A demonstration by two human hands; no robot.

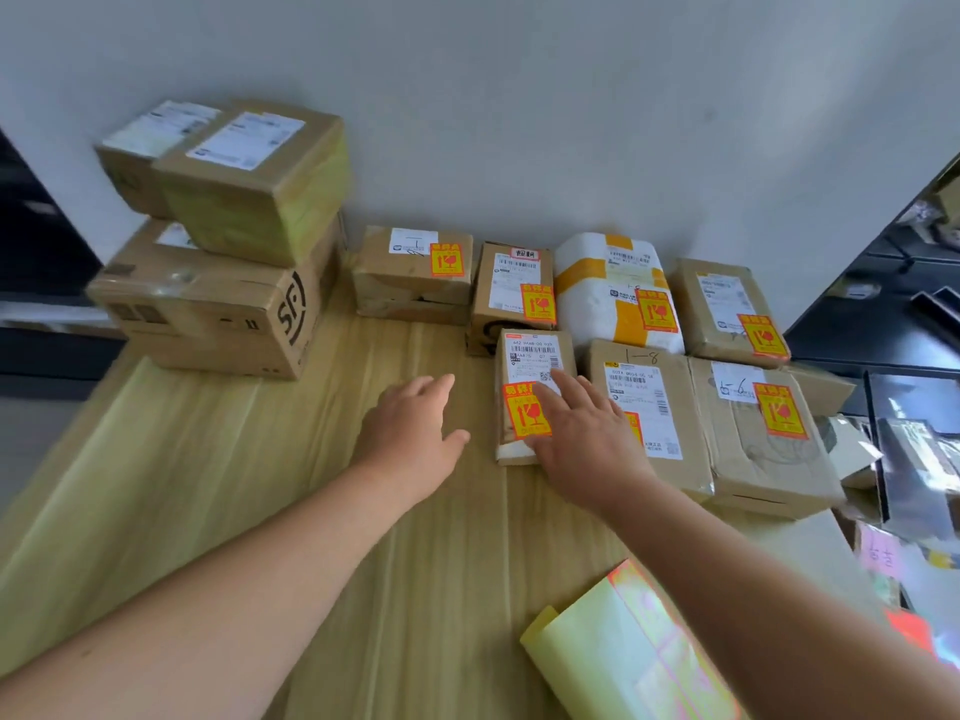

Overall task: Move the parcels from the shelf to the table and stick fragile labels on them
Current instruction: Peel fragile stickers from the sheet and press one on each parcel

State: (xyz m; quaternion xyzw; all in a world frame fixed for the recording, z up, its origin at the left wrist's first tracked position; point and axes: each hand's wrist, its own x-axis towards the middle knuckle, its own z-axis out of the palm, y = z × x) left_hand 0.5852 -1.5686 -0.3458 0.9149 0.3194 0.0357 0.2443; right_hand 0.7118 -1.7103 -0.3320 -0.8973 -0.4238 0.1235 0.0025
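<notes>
Parcel: A small brown parcel (535,356) lay flat on the wooden table (260,485), at the left end of the front row of parcels.
Label: An orange-and-yellow fragile label (524,415) sat on its top face, below the white shipping slip.
Right hand: The right hand (582,439) lay on the parcel with fingers straight, covering the label's right edge.
Left hand: The left hand (415,428) was spread and held nothing, just left of the parcel; whether it touched the table could not be told.
Neighbours: Six more parcels carrying the same label stood in two rows beside and behind it, among them a white parcel (608,283) banded in yellow tape.
Stack: Well to the left, brown boxes without fragile labels were piled against the wall, one marked SF (218,314) at the bottom.
Label sheet: A curled sheet of labels (623,652) rested at the table's near edge, under the right forearm.
Shelf: Dark shelving (909,283) stood at right.
</notes>
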